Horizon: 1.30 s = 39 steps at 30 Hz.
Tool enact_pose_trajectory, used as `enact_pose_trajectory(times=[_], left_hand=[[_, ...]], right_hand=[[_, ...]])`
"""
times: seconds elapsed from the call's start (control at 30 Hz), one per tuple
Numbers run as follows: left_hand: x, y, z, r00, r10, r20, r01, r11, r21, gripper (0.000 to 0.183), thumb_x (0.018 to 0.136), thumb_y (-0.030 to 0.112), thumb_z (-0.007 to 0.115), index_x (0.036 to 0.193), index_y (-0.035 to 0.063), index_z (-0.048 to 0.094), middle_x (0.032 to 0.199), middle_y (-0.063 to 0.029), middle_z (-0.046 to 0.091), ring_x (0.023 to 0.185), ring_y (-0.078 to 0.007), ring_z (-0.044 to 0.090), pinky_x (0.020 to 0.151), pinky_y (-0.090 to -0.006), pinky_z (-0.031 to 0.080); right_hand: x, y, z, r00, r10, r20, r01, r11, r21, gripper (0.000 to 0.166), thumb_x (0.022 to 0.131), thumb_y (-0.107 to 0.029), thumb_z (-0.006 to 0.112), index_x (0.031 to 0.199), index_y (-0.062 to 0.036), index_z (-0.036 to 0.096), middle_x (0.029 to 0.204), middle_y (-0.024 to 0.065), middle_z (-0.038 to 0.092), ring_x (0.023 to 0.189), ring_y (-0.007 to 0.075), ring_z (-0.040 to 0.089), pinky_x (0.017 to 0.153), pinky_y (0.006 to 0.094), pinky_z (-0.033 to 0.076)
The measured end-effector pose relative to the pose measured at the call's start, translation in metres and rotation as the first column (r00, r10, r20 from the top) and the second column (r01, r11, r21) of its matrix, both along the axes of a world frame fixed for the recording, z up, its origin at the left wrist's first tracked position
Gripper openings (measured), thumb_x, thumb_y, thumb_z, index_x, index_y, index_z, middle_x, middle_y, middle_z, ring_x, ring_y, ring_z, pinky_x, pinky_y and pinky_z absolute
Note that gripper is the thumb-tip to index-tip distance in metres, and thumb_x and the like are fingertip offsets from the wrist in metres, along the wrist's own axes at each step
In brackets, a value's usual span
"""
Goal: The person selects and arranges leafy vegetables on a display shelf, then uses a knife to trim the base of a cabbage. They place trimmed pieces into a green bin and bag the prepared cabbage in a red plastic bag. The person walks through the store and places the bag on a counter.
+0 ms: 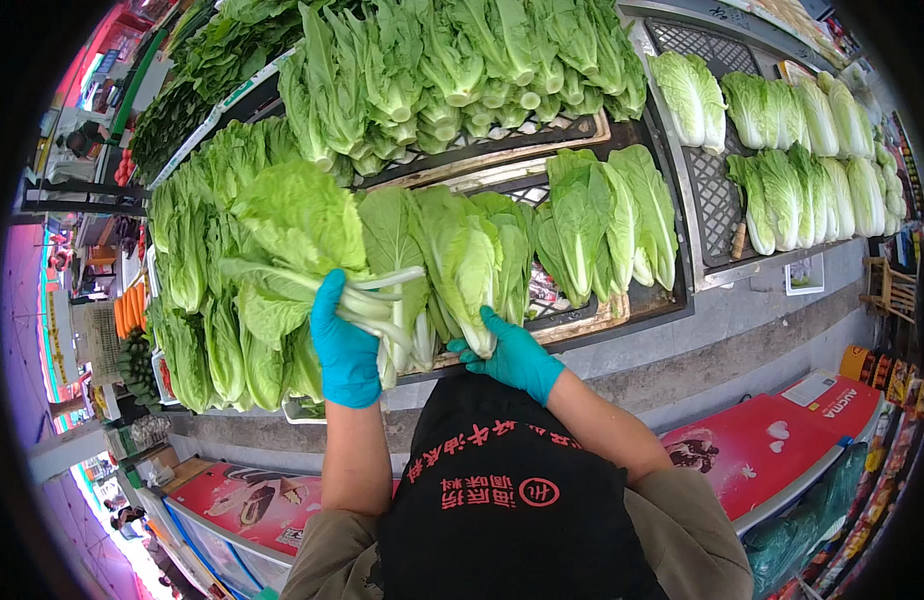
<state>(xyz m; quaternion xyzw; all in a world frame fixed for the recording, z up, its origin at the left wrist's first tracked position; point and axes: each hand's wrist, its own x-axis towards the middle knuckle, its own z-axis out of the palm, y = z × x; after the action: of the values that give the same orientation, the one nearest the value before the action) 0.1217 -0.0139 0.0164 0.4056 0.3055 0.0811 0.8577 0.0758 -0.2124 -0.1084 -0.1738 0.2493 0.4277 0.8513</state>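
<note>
In a teal glove, my left hand (343, 341) grips a bunch of loose green leaves (301, 217) by their pale stems, which stick out to the right above the thumb. My right hand (511, 352), gloved alike, holds the white base of a leafy green head (469, 274) between thumb and fingers. That head lies among other greens at the front edge of the display. Just right of it rests a group of long-leaved heads (586, 225). To the left, rows of romaine-like lettuce (184, 277) lie stacked, partly covered by the held leaves.
Thick-stemmed greens (447, 60) are piled at the back. Napa cabbages (781, 195) stand on a black crate at right, near a wooden-handled tool (739, 241). A metal edge (683, 165) divides the sections. Red-topped chest freezers (777, 450) flank my apron (507, 525). Carrots (130, 309) lie far left.
</note>
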Motion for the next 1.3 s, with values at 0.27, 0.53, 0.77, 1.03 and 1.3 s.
enact_pose_trajectory(times=[0.27, 0.53, 0.77, 1.03, 1.3], left_hand=[[-0.004, 0.02, -0.008, 0.998, 0.036, 0.047, -0.035, 0.999, -0.033, 0.022, 0.078, 0.021, 0.068, 0.093, 0.0083, 0.056, 0.087, -0.0052, 0.057, 0.082, -0.0183, 0.057, 0.073, -0.0336, 0.048], [0.048, -0.023, -0.043, 0.956, -0.284, -0.069, 0.282, 0.959, -0.038, 0.019, 0.079, 0.018, 0.067, 0.091, 0.0045, 0.063, 0.08, -0.0053, 0.061, 0.071, -0.0185, 0.059, 0.067, -0.0326, 0.049], [0.074, -0.034, -0.124, 0.858, -0.431, -0.279, 0.454, 0.891, 0.024, 0.022, 0.078, 0.022, 0.068, 0.082, 0.0014, 0.062, 0.068, -0.0071, 0.058, 0.059, -0.018, 0.055, 0.052, -0.0318, 0.045], [0.074, -0.03, -0.11, 0.857, -0.476, -0.197, 0.478, 0.878, -0.04, 0.017, 0.081, 0.017, 0.064, 0.087, 0.002, 0.06, 0.076, -0.0083, 0.06, 0.068, -0.0203, 0.059, 0.062, -0.034, 0.051], [0.07, -0.03, -0.112, 0.886, -0.417, -0.203, 0.419, 0.907, -0.035, 0.021, 0.078, 0.019, 0.068, 0.085, -0.0003, 0.063, 0.074, -0.0084, 0.06, 0.066, -0.0192, 0.059, 0.058, -0.0317, 0.048]], right_hand=[[0.001, 0.015, 0.033, 0.985, -0.061, 0.161, 0.086, 0.984, -0.153, 0.044, 0.093, -0.046, 0.044, 0.105, -0.0048, 0.058, 0.077, 0.0127, 0.066, 0.053, 0.0194, 0.058, 0.049, 0.0287, 0.046], [-0.001, 0.038, -0.007, 0.986, 0.085, -0.142, -0.082, 0.996, 0.027, 0.044, 0.092, -0.046, 0.046, 0.112, -0.0085, 0.055, 0.09, 0.0149, 0.065, 0.072, 0.0251, 0.063, 0.057, 0.0314, 0.05], [-0.009, -0.058, 0.017, 0.772, 0.503, 0.388, 0.356, 0.163, -0.92, 0.063, 0.081, -0.032, 0.068, 0.131, -0.0046, 0.041, 0.088, 0.015, 0.062, 0.073, 0.0171, 0.061, 0.06, 0.0306, 0.05], [0.041, -0.117, -0.023, 0.738, 0.659, 0.144, 0.469, -0.348, -0.812, 0.072, 0.078, -0.026, 0.069, 0.137, -0.0035, 0.034, 0.109, 0.0184, 0.055, 0.098, 0.0327, 0.058, 0.079, 0.0401, 0.047], [0.001, -0.075, -0.016, 0.644, 0.597, 0.479, 0.622, -0.043, -0.782, 0.054, 0.087, -0.02, 0.059, 0.133, -0.0001, 0.039, 0.123, 0.0252, 0.048, 0.109, 0.0379, 0.051, 0.087, 0.0419, 0.043]])
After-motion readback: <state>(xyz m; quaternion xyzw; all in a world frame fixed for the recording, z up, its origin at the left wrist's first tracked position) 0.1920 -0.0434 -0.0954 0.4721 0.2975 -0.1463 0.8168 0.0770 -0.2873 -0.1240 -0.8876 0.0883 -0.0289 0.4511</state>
